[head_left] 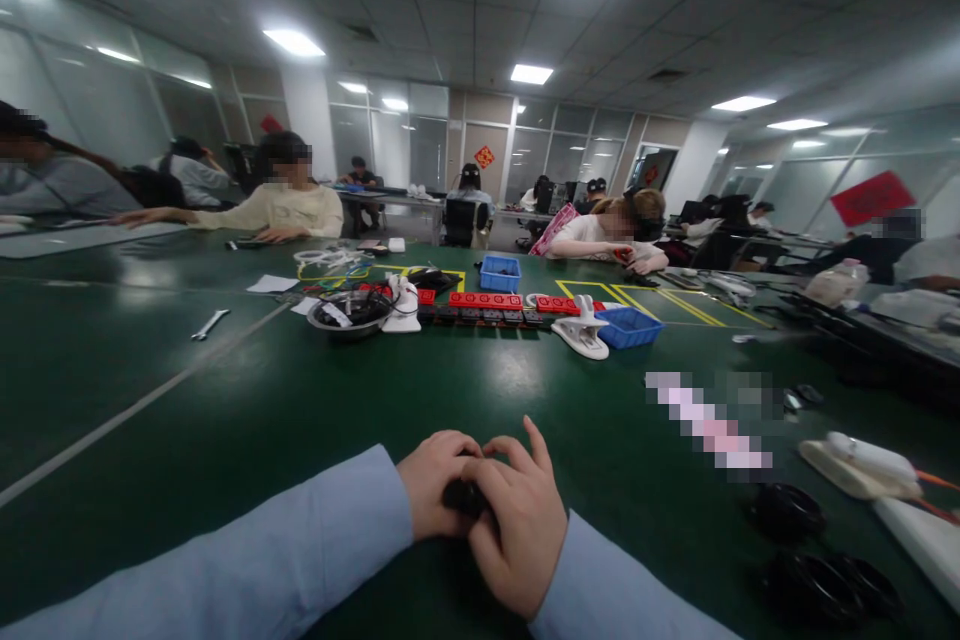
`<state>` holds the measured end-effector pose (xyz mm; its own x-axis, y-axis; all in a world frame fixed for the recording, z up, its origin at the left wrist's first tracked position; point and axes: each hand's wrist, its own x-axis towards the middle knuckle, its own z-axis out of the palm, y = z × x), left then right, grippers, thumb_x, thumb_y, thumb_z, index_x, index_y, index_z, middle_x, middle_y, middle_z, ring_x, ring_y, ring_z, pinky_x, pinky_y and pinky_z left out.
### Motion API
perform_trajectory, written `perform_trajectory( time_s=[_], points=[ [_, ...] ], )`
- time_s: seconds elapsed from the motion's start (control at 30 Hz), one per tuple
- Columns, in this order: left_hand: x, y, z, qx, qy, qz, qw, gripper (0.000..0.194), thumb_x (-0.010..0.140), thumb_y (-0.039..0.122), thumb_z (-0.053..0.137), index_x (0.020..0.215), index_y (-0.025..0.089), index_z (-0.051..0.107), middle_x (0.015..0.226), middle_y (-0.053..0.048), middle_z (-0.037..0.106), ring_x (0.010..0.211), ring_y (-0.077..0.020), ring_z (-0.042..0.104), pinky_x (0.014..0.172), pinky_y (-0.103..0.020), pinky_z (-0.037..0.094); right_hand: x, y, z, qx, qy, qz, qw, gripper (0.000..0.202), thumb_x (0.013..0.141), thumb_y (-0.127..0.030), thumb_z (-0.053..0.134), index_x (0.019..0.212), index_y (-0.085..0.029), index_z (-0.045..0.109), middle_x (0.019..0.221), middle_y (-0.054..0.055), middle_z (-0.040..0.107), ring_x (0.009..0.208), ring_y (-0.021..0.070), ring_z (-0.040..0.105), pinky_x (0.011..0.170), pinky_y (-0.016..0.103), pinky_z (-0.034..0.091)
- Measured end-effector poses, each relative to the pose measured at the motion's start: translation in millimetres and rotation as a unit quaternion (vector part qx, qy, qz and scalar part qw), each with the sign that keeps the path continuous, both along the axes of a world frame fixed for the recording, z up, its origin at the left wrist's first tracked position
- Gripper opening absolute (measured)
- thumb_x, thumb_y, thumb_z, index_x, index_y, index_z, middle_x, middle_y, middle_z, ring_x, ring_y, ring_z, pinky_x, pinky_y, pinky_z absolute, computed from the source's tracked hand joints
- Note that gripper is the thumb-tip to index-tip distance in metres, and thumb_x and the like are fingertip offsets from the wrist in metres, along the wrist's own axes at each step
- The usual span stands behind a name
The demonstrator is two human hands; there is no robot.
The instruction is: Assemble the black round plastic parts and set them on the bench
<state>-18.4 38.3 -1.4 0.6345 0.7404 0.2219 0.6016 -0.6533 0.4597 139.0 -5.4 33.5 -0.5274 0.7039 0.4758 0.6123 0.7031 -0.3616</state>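
**Both hands closed round a small dark part at the near edge of the green table**

Left hand (435, 485) and right hand (517, 520) pressed together low in the view, both in pale blue sleeves, resting on the green table (225, 400). Between them, a small black object (461, 497), mostly hidden; kind not clear. Left fingers curled shut over its far side; right fingers (525, 455) bent loosely across the top, index finger raised, thumb tucked against the object. Held by both hands, then, just above or on the table surface; which of the two, not clear.

Well beyond the hands, toward the middle of the table: a row of red blocks (486, 300) on a dark strip, a metal bowl (346, 315) of dark parts to the left of the hands' line, a white clamp-like tool (585, 332) and a blue tray (628, 327) to the right of it, a second blue tray (499, 273) farther back. A wrench (210, 323) far off to the left. Near the hands on the right, dark round pieces (784, 512) and a white tool (862, 460) on a pad.

As to progress, by judgement only: one piece in hand and being worked, nothing finished set down beside the hands, the supply of parts far out of reach. Looks like the middle of handling a single piece, with no sign of how many are done or left.

Other people seated at the far side and at tables behind, busy with their own things.
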Motion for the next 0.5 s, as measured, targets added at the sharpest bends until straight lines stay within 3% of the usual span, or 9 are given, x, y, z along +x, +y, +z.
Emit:
perform_trajectory(
  time_s=[0.2, 0.37, 0.43, 0.5],
  points=[
    [-1, -3, 2.9, -0.013, -0.01, 0.024, 1.0, 0.048, 0.051, 0.027, 0.073, 0.095, 0.016, 0.056, 0.1, -0.006, 0.054, 0.094, -0.024, 0.05, 0.086, -0.036, 0.04, -7, 2, -7.1, -0.002, 0.0, -0.032, 0.999, 0.019, 0.07, -0.027, 0.057, 0.09, -0.025, 0.054, 0.084, -0.001, 0.062, 0.096, 0.0206, 0.048, 0.101, 0.051, -0.004],
    [0, -1, -3.1, 0.01, 0.011, 0.018, 1.0, 0.036, 0.056, 0.031, 0.068, 0.089, 0.019, 0.06, 0.097, -0.005, 0.055, 0.092, -0.0234, 0.05, 0.084, -0.036, 0.04, -7, 4, -7.6, 0.025, -0.008, -0.051, 0.998, 0.019, 0.074, -0.024, 0.056, 0.092, -0.025, 0.053, 0.08, -0.002, 0.062, 0.092, 0.0192, 0.05, 0.101, 0.053, 0.0],
    [0, 1, -6.3, 0.018, 0.017, 0.008, 1.0, 0.035, 0.057, 0.034, 0.068, 0.089, 0.02, 0.061, 0.096, -0.005, 0.055, 0.09, -0.0234, 0.05, 0.082, -0.037, 0.04, -5, 4, -4.0, 0.052, -0.003, -0.053, 0.997, 0.02, 0.074, -0.024, 0.054, 0.094, -0.024, 0.053, 0.077, -0.001, 0.061, 0.09, 0.0202, 0.05, 0.099, 0.053, 0.007],
    [0, 3, -8.7, 0.023, 0.015, -0.001, 1.0, 0.039, 0.057, 0.038, 0.068, 0.092, 0.021, 0.061, 0.097, -0.005, 0.055, 0.09, -0.0238, 0.049, 0.082, -0.038, 0.04, -3, 4, -0.2, 0.064, 0.011, -0.071, 0.995, 0.024, 0.074, -0.027, 0.053, 0.098, -0.021, 0.052, 0.082, 0.003, 0.06, 0.088, 0.0215, 0.05, 0.093, 0.049, 0.023]
  ],
)
